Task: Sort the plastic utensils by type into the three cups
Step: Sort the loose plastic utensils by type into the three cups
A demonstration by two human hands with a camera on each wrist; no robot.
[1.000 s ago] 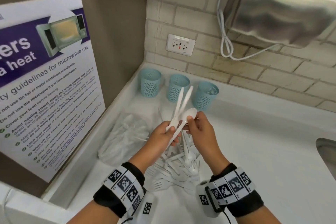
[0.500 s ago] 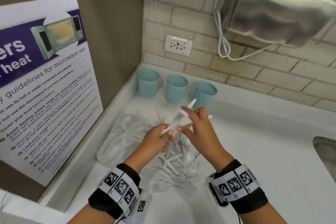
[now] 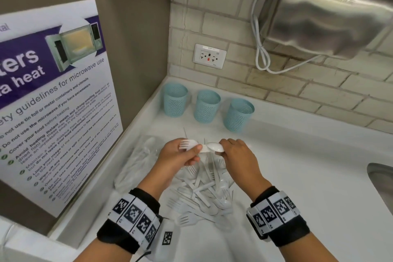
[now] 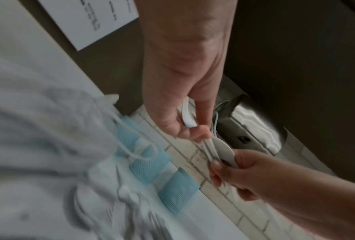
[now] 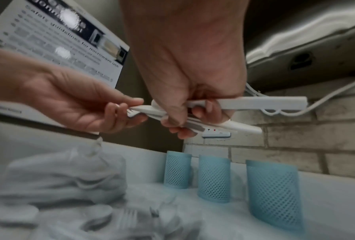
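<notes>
**Utensil bundle turned flat, being split between hands**

Since a second ago the held utensils have dropped from pointing up toward the cups to lying level between the hands, lower over the pile.

Left to right: left hand [image 3: 180, 156] pinches the fork [image 3: 187, 144] at its head end, tines poking left. Spoon [image 3: 215, 147] bowl sits between the hands, touching both. Right hand [image 3: 238, 155] is curled round the handle ends of the utensils; the right wrist view shows handles sticking out past its fingers.

Step, judged: separating mixed types before dropping into cups. Next move calls for pulling the fork free, then carrying one type to a cup.

Three cups [image 3: 207, 106] stand apart beyond the hands by the wall, apparently empty. Utensil pile [image 3: 204, 195] lies on the counter [image 3: 297, 176] just below the hands.
</notes>
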